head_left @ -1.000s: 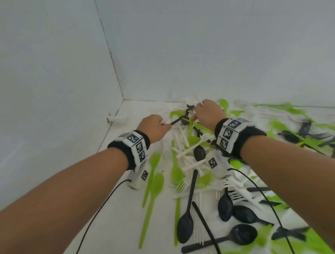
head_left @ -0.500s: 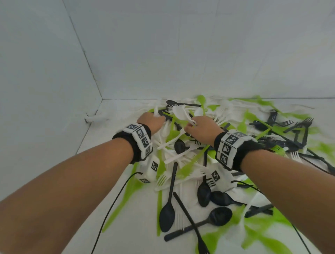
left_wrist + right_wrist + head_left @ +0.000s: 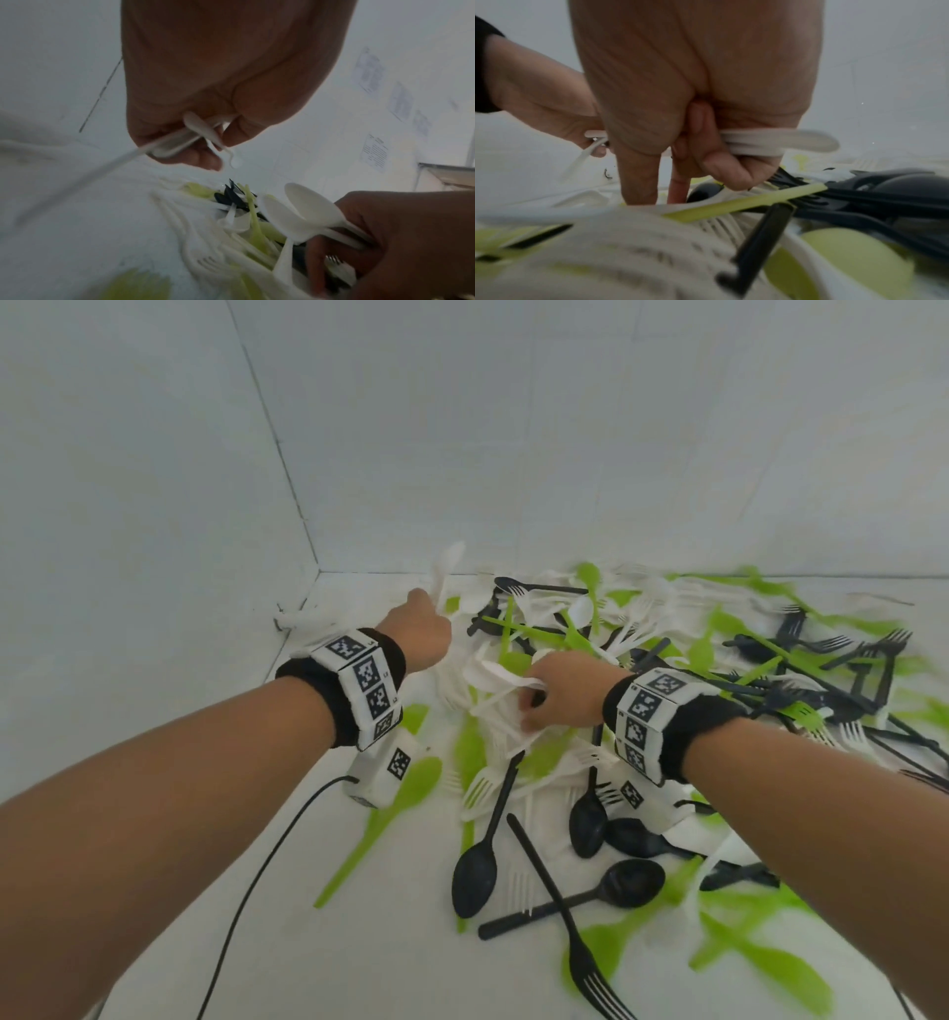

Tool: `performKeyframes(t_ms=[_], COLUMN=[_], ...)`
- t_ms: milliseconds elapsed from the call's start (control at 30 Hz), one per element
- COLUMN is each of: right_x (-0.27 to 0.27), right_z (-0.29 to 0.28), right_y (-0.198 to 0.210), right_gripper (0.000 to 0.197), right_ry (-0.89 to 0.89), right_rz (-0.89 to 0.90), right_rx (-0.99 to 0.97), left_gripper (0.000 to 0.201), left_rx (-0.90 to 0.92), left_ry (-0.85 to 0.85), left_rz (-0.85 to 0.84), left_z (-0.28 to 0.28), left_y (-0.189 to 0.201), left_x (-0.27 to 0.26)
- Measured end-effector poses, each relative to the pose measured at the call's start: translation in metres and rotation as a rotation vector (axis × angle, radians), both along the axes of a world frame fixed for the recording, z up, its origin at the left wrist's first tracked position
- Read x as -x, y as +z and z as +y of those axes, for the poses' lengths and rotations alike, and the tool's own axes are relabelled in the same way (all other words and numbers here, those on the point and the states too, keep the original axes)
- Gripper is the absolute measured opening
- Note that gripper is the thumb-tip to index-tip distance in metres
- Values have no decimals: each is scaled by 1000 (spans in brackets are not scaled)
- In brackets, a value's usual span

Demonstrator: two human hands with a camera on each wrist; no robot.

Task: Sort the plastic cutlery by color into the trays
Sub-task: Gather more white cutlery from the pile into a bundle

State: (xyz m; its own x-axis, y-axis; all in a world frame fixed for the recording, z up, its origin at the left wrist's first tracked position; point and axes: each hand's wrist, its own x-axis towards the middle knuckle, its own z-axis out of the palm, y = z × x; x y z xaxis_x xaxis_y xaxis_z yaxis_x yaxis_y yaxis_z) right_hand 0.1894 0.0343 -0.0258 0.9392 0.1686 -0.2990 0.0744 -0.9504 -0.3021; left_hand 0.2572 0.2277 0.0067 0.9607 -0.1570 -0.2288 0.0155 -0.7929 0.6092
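Left hand (image 3: 418, 629) grips two white utensils (image 3: 197, 130); right hand (image 3: 557, 693) clamps two white spoons (image 3: 303, 215) over mixed pile (image 3: 590, 711), uncountable.

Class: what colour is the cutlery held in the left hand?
White; clearest in the left wrist view.

Green spoons (image 3: 760, 963) blurred; forearms cropped

- A bare, staged recording space rather than a lived-in room: plain white walls (image 3: 565, 428) meet a white surface (image 3: 359, 942).
- Marker-printed wristbands (image 3: 367, 683) with a trailing black cable (image 3: 241, 906).
- Printed sheets (image 3: 374, 151) taped to a far wall.
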Motion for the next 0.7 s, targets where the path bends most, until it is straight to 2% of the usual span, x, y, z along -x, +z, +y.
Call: performKeyframes(t_ms=[100,267,333,433,567,700], right_x=[4,6,7,7,7,3], right_z=[-2,-5,-2,5,6,-4], right_y=[3,9,11,10,10,18], right_gripper=[33,46,45,36,31,30], right_ry=[-15,-73,-71,-51,-104,-268], right_rz=[-23,37,44,10,-70,-189], right_rx=[35,190,230,245,159,-72], left_gripper=[31,22,24,31,27,11], left_rx=[90,246,315,315,333,371], left_ry=[-25,-13,29,73,102,87], left_rz=[-33,43,69,65,60,59], left_z=[8,18,19,19,17,10], left_y=[1,-10,-15,-20,-22,-24], left_x=[9,33,39,44,46,45])
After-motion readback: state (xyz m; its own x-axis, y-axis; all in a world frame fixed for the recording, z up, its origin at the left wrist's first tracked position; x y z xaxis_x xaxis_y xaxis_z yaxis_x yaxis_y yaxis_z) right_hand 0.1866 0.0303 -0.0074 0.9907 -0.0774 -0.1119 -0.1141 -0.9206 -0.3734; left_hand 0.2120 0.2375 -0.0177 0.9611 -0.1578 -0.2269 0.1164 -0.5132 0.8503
